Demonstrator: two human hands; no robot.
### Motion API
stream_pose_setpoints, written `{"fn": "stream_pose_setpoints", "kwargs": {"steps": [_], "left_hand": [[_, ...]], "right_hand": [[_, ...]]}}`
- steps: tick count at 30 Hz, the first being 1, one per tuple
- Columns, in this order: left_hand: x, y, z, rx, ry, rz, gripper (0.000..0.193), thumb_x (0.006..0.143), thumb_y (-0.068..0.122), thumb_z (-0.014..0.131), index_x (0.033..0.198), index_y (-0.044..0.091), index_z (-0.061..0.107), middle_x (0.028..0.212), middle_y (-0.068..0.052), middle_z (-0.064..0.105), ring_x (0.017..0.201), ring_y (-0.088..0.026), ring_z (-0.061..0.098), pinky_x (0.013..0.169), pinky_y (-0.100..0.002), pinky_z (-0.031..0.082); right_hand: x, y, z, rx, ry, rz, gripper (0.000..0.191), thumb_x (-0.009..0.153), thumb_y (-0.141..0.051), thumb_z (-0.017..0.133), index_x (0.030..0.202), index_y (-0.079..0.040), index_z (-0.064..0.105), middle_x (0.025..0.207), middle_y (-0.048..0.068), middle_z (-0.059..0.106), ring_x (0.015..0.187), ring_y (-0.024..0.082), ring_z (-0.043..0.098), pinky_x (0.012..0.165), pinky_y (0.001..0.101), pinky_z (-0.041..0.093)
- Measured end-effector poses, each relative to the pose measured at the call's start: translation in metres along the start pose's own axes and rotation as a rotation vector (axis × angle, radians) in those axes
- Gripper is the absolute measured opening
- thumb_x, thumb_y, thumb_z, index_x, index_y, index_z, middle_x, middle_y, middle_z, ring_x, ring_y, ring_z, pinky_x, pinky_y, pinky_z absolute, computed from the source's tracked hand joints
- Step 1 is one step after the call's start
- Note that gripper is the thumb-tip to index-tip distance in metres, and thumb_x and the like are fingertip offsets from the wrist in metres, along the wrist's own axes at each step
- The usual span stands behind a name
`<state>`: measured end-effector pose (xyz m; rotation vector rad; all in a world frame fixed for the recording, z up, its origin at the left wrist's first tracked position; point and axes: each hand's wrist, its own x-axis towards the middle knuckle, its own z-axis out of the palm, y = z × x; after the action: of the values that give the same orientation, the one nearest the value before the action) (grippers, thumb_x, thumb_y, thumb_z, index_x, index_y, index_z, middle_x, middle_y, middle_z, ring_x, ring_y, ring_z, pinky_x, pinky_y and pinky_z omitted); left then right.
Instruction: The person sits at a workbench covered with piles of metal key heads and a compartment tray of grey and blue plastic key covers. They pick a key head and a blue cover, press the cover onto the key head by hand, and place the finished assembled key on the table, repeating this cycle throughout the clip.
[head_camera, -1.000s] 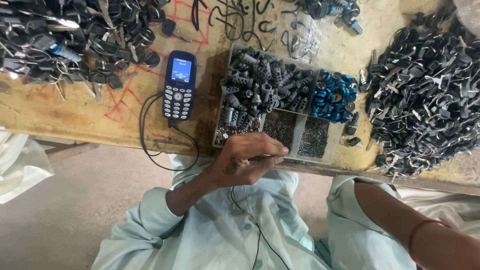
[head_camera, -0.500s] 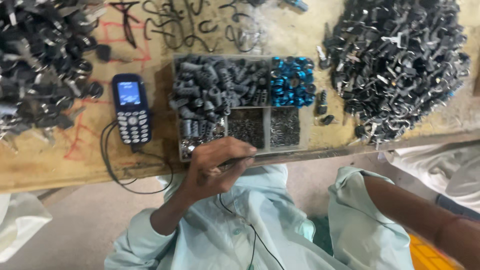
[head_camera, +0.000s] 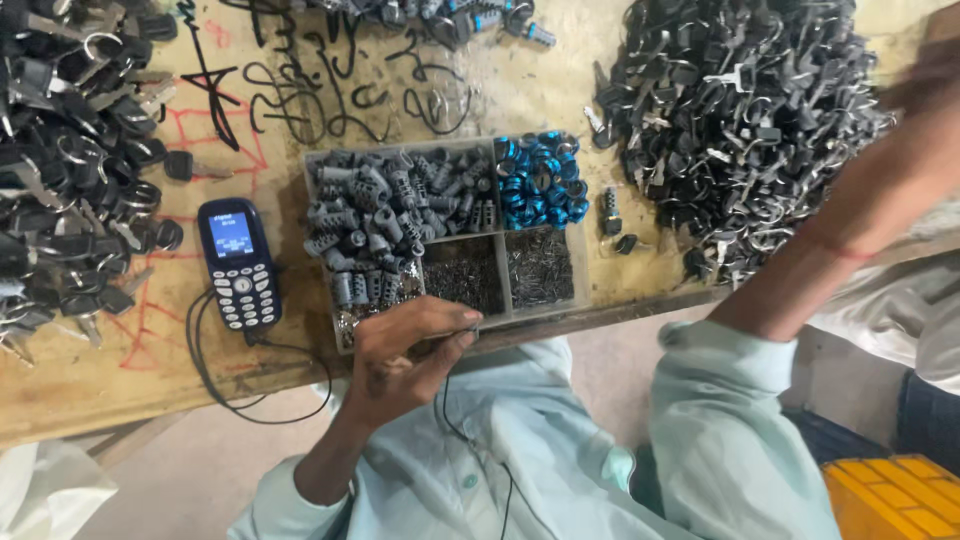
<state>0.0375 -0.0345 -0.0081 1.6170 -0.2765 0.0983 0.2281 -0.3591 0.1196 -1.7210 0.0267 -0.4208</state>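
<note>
the left hand (head_camera: 410, 345) is pinched shut on something too small to tell, at the near edge of the table (head_camera: 90, 385), touching the compartment tray's (head_camera: 445, 150) near rim, while the right arm (head_camera: 850, 225) is stretched toward the far right corner, its hand blurred, grip untellable.

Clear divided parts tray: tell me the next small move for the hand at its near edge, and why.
Probably dip the left hand forward into the clear divided parts tray. Its fingertips are pinched at the near rim, beside the small dark pins; whether they hold anything cannot be told. The right arm reaches away, its hand unseen.
</note>
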Motion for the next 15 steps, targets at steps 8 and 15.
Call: {"fn": "stream_pose_setpoints", "kwargs": {"steps": [8,15], "left_hand": [[0.006,0.01,0.002,-0.121,-0.048,0.029,0.021,0.089,-0.006,0.076,0.107,0.004,0.071,0.106,-0.013,0.077,0.095,-0.024,0.079,0.082,-0.031,0.064],[0.02,-0.005,0.011,0.039,-0.022,0.11,0.028,0.089,-0.011,0.075,0.11,0.005,0.069,0.108,-0.013,0.076,0.096,-0.025,0.077,0.082,-0.033,0.063]], "right_hand": [[-0.094,0.038,0.001,-0.004,-0.234,0.083,0.012,0.117,-0.01,0.061,0.125,0.0,0.058,0.083,0.003,0.058,0.066,0.009,0.055,0.057,0.022,0.043],[-0.13,0.038,0.005,0.012,-0.22,0.115,0.011,0.117,-0.009,0.062,0.115,0.002,0.062,0.084,0.005,0.061,0.065,0.008,0.055,0.056,0.0207,0.044]]}}
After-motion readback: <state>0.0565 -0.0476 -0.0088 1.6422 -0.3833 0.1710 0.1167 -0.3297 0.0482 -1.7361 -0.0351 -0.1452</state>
